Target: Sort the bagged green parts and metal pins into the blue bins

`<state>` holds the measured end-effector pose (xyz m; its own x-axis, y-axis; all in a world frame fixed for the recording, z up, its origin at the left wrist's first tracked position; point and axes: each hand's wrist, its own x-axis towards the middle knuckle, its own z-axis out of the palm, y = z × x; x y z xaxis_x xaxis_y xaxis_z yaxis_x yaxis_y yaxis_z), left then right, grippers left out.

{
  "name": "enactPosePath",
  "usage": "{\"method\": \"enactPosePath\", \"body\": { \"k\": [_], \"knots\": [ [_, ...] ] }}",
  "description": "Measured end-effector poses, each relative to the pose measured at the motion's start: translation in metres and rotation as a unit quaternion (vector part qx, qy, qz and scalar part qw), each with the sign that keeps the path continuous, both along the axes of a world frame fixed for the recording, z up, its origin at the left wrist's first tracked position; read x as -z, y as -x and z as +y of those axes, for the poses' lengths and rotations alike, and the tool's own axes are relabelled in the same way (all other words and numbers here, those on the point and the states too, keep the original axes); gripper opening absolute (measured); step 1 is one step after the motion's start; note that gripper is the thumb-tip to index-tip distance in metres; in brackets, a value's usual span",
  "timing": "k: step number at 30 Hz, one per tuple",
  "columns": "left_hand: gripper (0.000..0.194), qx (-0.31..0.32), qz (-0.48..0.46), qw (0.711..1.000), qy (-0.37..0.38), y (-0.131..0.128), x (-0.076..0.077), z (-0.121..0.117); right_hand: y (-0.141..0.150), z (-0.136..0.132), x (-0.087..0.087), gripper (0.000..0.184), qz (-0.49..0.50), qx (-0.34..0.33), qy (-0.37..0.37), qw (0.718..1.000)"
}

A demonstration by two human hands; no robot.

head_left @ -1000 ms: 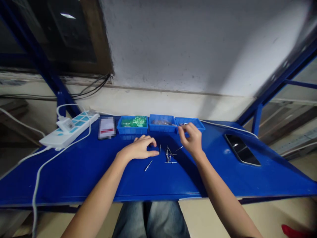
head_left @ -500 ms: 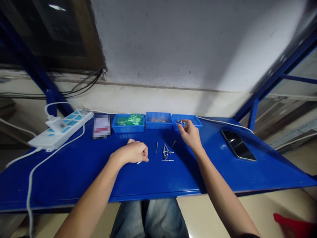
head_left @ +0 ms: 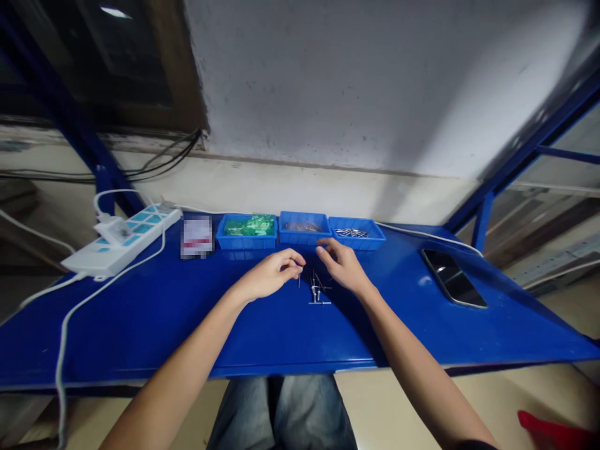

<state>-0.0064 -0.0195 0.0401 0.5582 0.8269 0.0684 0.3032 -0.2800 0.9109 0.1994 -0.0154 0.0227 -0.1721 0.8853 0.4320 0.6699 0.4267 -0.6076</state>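
Over the middle of the blue table, my left hand point(head_left: 274, 274) has its thumb and fingers curled close together in a pinch. A small bright bit shows at the fingertips, too small to name. Just below them is a thin pop rivet point(head_left: 299, 282); whether they touch it I cannot tell. Facing it, my right hand point(head_left: 344, 265) hovers with thumb and index finger apart and nothing seen between them. Between and below the hands lies a loose pile of several metal pop rivets point(head_left: 316, 290). More rivets point(head_left: 354, 233) lie in the right blue bin point(head_left: 360, 244).
Along the back stand a left blue bin point(head_left: 248, 244) with green bags and a middle blue bin point(head_left: 304, 237) with small parts. A phone point(head_left: 454, 277) lies at right. At left are a power strip point(head_left: 124, 244), its white cable point(head_left: 62, 350) and a blurred card point(head_left: 197, 237).
My right hand has left the right bin and come towards the middle. My left hand has risen and moved right, next to the rivets, its fist loosened into a pinch.
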Motion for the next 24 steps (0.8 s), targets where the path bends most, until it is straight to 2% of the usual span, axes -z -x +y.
{"method": "enactPosePath", "body": {
  "k": [5,9,12,16,20,24],
  "knots": [
    [0.021,-0.107,-0.147,0.981,0.067,-0.006,0.008,0.008,0.013,-0.011,-0.003,0.034,-0.022,-0.094,0.019,0.995],
    [0.019,-0.165,-0.235,0.953,0.100,-0.010,0.015,0.011,0.020,-0.014,0.000,0.037,-0.036,-0.114,0.000,0.993],
    [0.019,-0.167,-0.233,0.954,0.090,-0.013,0.017,0.010,0.024,-0.015,0.001,0.021,-0.035,-0.098,-0.036,0.994],
    [0.020,-0.185,-0.169,0.968,0.029,-0.015,0.020,0.010,0.023,-0.015,-0.002,0.023,-0.054,-0.072,-0.062,0.994],
    [0.020,-0.221,-0.129,0.965,-0.056,-0.014,0.025,0.013,0.021,-0.015,-0.003,0.022,-0.089,-0.045,-0.072,0.992],
    [0.019,-0.229,-0.120,0.964,-0.057,-0.013,0.029,0.015,0.023,-0.017,-0.003,0.022,-0.110,-0.056,-0.081,0.989]
  ]
}}
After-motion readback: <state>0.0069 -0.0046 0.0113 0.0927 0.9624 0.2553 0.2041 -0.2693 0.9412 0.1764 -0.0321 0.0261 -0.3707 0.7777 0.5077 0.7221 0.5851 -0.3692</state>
